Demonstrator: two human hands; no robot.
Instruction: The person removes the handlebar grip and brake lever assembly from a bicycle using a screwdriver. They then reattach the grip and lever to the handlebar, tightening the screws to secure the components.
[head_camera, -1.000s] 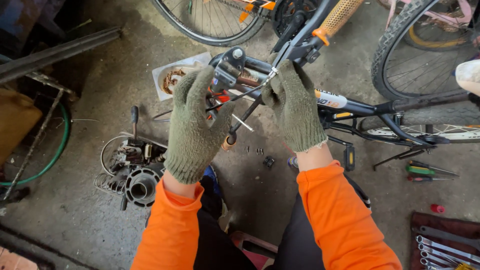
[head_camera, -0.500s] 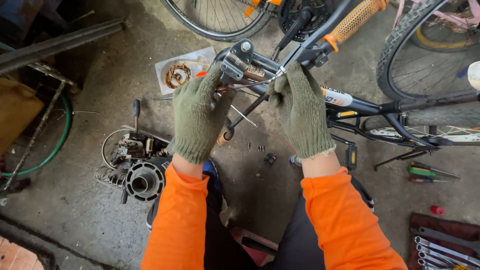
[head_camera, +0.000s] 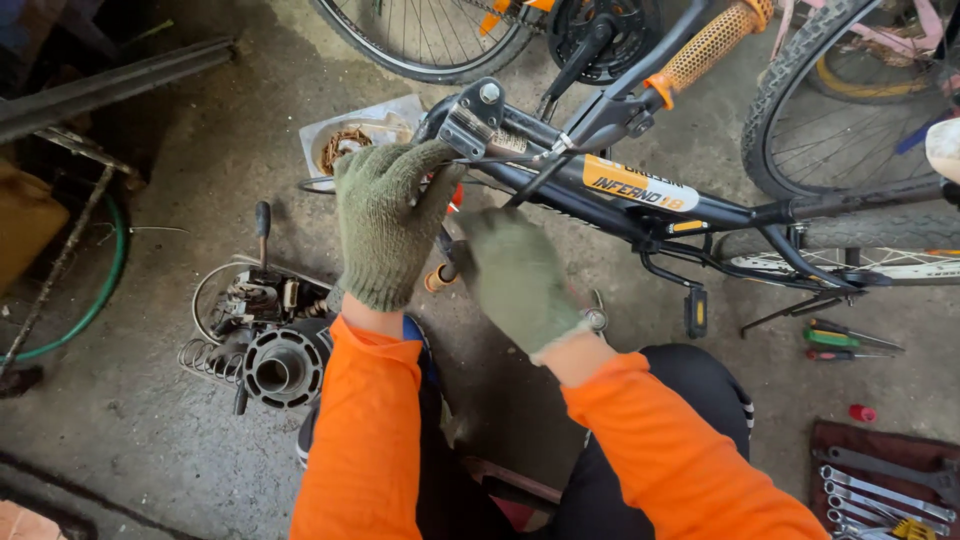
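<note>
The left hand (head_camera: 385, 225), in a green knit glove, clasps the black bicycle frame (head_camera: 640, 205) lying on the concrete floor (head_camera: 180, 150). The right hand (head_camera: 515, 280) is clenched just beside, near an orange-handled tool (head_camera: 437, 279).

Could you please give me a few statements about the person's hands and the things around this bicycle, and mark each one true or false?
1. Both hands wear green knit gloves. True: the left hand and the right hand are both gloved.
2. The left hand rests on the wrench set. False: it is up at the black bicycle frame; the wrench set lies on the floor at lower right.
3. The bicycle has an orange handlebar cover. True.
4. The engine part lies on the floor to the person's right. False: it lies to their left.
</note>
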